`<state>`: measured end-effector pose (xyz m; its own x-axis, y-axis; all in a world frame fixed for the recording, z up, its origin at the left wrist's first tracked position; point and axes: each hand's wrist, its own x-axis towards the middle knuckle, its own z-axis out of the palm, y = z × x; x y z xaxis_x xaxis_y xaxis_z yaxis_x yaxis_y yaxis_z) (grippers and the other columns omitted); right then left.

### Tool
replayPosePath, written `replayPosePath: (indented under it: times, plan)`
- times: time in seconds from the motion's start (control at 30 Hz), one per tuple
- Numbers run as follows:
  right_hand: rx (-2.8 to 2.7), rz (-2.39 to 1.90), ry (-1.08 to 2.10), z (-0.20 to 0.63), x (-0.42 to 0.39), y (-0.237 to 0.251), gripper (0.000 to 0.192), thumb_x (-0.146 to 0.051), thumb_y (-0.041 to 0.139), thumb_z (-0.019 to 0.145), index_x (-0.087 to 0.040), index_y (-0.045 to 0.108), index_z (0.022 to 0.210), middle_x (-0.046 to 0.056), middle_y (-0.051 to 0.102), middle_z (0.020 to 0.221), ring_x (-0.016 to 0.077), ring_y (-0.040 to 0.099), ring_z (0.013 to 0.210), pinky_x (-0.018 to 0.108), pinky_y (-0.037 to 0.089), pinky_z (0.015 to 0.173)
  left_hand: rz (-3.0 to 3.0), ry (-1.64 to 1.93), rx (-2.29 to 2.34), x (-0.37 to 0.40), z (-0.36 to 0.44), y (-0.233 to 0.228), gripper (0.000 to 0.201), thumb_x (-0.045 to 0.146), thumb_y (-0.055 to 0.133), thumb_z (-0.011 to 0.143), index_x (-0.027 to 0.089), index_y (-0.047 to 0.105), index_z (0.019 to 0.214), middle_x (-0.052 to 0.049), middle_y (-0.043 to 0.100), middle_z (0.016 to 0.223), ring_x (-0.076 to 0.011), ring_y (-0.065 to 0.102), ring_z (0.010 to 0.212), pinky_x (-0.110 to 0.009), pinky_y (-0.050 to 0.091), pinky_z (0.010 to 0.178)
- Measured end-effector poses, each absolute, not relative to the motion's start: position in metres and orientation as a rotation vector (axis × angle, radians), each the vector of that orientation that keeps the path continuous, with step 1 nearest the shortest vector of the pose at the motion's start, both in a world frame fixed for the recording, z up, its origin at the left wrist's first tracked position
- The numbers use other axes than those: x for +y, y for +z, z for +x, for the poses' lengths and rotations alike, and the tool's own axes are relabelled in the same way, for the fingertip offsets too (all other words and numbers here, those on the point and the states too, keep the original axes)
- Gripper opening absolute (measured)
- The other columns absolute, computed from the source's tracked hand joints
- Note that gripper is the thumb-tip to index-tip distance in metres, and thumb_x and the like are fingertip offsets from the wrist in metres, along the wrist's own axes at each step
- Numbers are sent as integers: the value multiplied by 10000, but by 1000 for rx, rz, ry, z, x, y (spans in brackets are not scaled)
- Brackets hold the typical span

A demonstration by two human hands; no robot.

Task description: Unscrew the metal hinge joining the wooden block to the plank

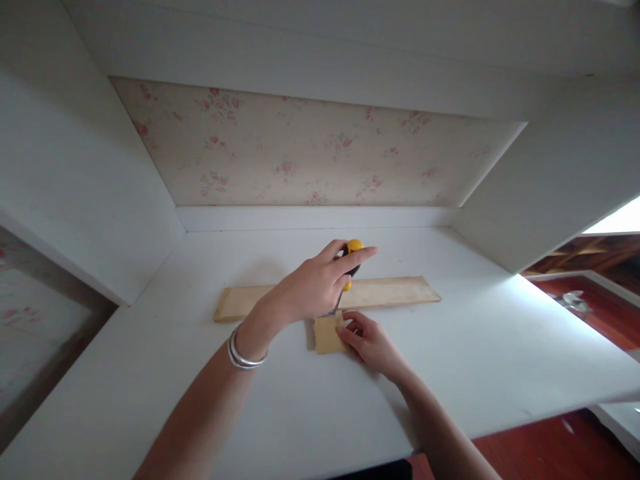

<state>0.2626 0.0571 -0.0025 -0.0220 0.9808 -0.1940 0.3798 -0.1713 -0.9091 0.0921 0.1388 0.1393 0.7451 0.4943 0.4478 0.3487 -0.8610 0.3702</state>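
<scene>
My left hand (pixel 315 283) grips a screwdriver with a yellow and black handle (pixel 353 252), held nearly upright with its metal tip down on a small wooden block (pixel 327 335). My right hand (pixel 367 340) rests on the table at the block's right edge, fingers pressed against it. Just behind the block a long thin wooden board (pixel 395 292) lies flat across the white table (pixel 310 407). Silver bangles circle my left wrist.
The table sits inside a white alcove with side walls left and right and a floral wallpaper panel (pixel 310 150) at the back. A red wooden floor (pixel 590 310) shows to the right and below the table's front edge.
</scene>
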Motion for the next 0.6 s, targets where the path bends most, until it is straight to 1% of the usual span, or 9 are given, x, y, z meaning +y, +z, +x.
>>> replayPosePath:
  times: [0.13,0.23,0.33,0.47,0.6]
  plan:
    - [-1435,-1610,1187,262,58,-2,358,-460,511,831,-197,534,1073,-39,525,651,81,467,430,206,352,365,2676,886,717,141,95,137,476,178,487,868,349,416,1306,-36,446,1187,-116,558,877,-272,506,787]
    - [-1440,-1609,1186,262,58,-3,359,-469,508,831,-199,541,1065,-36,533,655,80,467,427,206,352,366,2692,955,792,140,97,136,483,226,533,853,318,405,1310,-42,467,1142,-122,560,861,-271,514,755]
    - [-1445,-1612,1176,263,58,-5,362,-474,512,828,-199,547,1059,-34,541,657,77,469,426,204,353,372,2691,983,827,140,98,136,461,261,561,843,292,413,1279,-36,502,1123,-135,569,884,-284,514,780]
    - [-1403,-1586,1214,262,59,-4,370,-474,524,822,-187,546,1054,-23,561,672,78,469,443,202,347,367,2675,1000,842,140,98,136,424,279,569,841,278,427,1241,-33,512,1154,-161,565,975,-314,510,834]
    - [-1292,-1507,1323,261,59,-1,387,-468,564,795,-172,541,1044,28,618,838,80,506,514,196,365,380,2574,1031,728,140,97,137,480,168,504,854,269,360,1301,-64,431,1315,-190,466,1179,-328,493,903]
